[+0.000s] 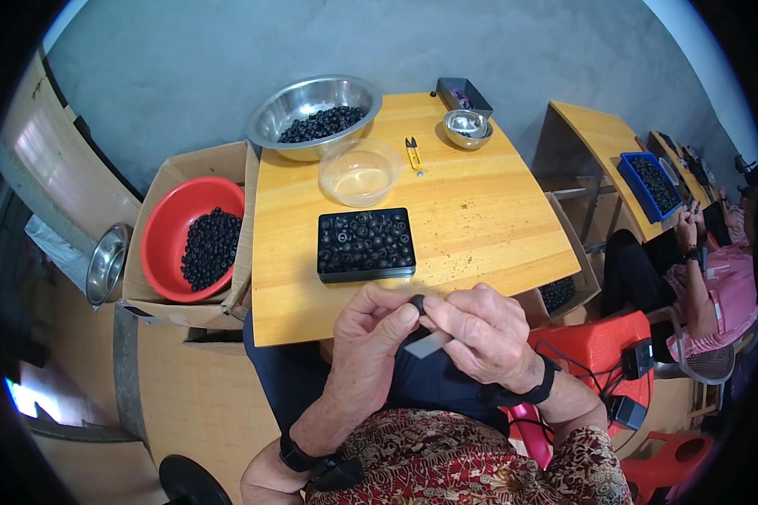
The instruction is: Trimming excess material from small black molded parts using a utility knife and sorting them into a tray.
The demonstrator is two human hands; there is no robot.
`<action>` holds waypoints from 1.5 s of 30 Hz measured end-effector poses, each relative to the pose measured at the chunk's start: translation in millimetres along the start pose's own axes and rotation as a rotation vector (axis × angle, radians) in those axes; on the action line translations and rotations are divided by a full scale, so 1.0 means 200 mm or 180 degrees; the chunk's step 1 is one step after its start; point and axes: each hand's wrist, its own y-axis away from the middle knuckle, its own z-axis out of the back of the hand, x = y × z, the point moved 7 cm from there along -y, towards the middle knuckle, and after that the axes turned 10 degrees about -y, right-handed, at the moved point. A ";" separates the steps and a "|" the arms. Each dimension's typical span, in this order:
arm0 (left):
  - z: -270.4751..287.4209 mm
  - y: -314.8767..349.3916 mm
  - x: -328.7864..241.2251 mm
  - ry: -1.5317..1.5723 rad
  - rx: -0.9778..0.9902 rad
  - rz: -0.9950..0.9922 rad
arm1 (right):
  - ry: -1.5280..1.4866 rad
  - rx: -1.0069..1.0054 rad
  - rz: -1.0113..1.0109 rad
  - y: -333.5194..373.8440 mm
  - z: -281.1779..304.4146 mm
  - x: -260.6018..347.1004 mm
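Just past the near edge of the table, my left hand [366, 341] pinches a small black round part [417, 304] between thumb and fingers. My right hand [484, 332] is closed on a flat grey metal strip [429, 343], which looks like a blade and slants down to the left. The right fingertips meet the black part from its right side. Beyond the hands, a black rectangular tray [366, 276] holds many similar black parts, some showing a hole. Its far neighbour is a clear plastic bowl [360, 198].
On the wooden table [497, 244] are a steel basin [269, 126] of black parts, yellow thread snips [413, 155], small metal bowls [467, 139] and a dark box [472, 91]. A red basin [156, 244] sits in a carton at left. At right, a person works beside a blue tray [648, 210].
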 end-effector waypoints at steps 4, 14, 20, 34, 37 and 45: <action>0.00 -0.01 0.01 0.0033 -0.0016 0.0002 | 0.0113 0.0100 0.0125 -0.01 -0.01 0.00; 0.05 -0.02 0.05 0.0053 -0.0097 0.0081 | -0.0231 0.0110 -0.0103 0.02 -0.04 -0.07; 0.14 -0.04 0.00 -0.0344 -0.0144 0.0152 | -0.0216 0.0170 -0.0308 0.00 -0.05 -0.10; 1.23 -0.21 -0.60 -0.1713 -0.2262 -0.0173 | -0.1115 0.0021 -0.2695 0.29 -0.09 -0.68; 1.14 -0.28 -0.58 -0.1805 -0.2084 -0.0022 | -0.1437 -0.0091 -0.3125 0.37 -0.11 -0.78; 0.54 -0.85 -0.49 -0.3102 -0.0534 -0.0627 | -0.1704 -0.0311 -0.3322 0.46 -0.14 -0.87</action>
